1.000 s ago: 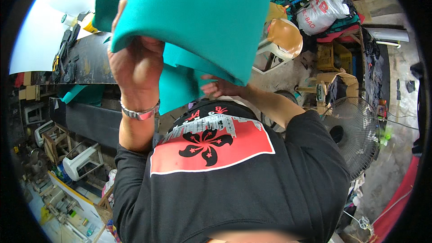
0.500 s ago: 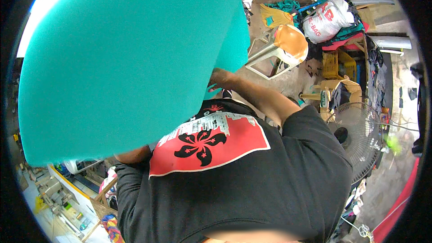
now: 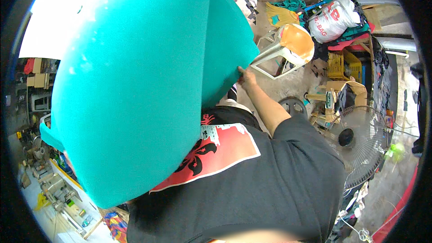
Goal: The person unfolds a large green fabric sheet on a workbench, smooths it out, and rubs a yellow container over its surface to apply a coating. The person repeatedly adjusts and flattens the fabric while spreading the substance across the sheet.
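From my remote station I see a smooth, matt teal sheet (image 3: 135, 85) and a matt black cloth shirt (image 3: 274, 171). I also make out a pale plastic stool (image 3: 290, 55) under a glossy tan cover (image 3: 297, 40), a wrinkled, shiny plastic sack (image 3: 330, 22) and rough, concrete-like floor (image 3: 294, 87).

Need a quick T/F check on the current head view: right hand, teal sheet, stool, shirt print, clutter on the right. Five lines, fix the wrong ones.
1. The right hand is at an edge of the teal sheet. True.
2. The stool stands left of the sheet. False: the stool is to its right.
3. The sheet hides none of the red shirt print. False: it covers the left part of the red shirt print.
4. The white sack appears above the yellow crate in the picture. True.
5. The caged fan appears lower in the picture than the stool. True.
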`<state>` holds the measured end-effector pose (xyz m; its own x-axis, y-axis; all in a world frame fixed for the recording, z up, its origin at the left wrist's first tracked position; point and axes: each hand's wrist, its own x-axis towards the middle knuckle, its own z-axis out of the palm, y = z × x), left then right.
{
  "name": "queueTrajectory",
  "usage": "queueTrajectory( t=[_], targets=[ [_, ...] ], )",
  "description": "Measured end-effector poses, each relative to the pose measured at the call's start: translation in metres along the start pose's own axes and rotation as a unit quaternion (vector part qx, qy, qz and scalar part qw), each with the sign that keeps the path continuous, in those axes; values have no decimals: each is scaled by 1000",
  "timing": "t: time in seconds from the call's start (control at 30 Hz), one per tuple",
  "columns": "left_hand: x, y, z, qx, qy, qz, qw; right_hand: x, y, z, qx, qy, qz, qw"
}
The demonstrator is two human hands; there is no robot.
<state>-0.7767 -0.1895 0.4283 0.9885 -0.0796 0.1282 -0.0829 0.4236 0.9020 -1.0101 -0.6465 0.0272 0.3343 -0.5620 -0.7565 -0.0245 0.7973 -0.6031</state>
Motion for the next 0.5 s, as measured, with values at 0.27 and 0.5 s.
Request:
queueTrajectory(
  t=[0.27, 0.5],
  targets=[
    [-42, -22, -47, 81, 85, 69, 991, 47, -123, -12, -64, 96, -246, 962],
    [-68, -14, -76, 123, 137, 96, 978, 20, -178, 31, -313, 273, -326, 849]
  ],
)
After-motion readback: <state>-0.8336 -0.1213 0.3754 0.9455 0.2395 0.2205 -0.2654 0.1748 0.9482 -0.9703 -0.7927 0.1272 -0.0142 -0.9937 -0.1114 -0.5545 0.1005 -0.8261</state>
